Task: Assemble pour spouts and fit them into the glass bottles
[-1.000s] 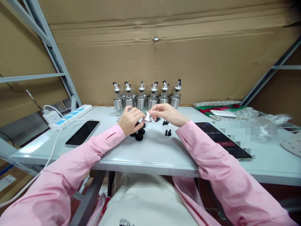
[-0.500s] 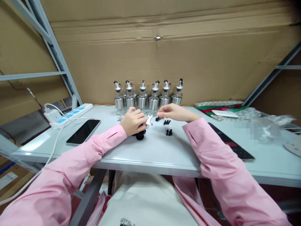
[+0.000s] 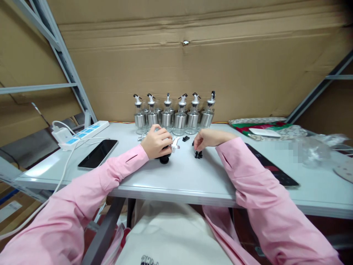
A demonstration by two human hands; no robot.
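Observation:
My left hand [image 3: 157,142] is closed around a silvery-white spout [image 3: 174,143], whose forked end sticks out to the right of the fingers. Black round caps [image 3: 164,160] lie just below that hand. My right hand [image 3: 204,139] has its fingertips pinched together at the small black parts [image 3: 198,155]; whether anything is between them is hidden. Another black piece [image 3: 186,138] lies between the hands. Behind them stand several glass and steel bottles [image 3: 180,120] with pourer tops.
At the left are a phone [image 3: 98,154] and a white power strip [image 3: 87,134] with cables. On the right lie a dark tablet-like panel [image 3: 271,167], a patterned cloth [image 3: 292,131] with a white device [image 3: 264,133], and clear plastic bags [image 3: 314,151]. Cardboard [image 3: 204,70] rises behind.
My right hand has moved down and slightly right, from beside the spout to the small black parts, and its fingers have pinched together. My left hand has barely moved.

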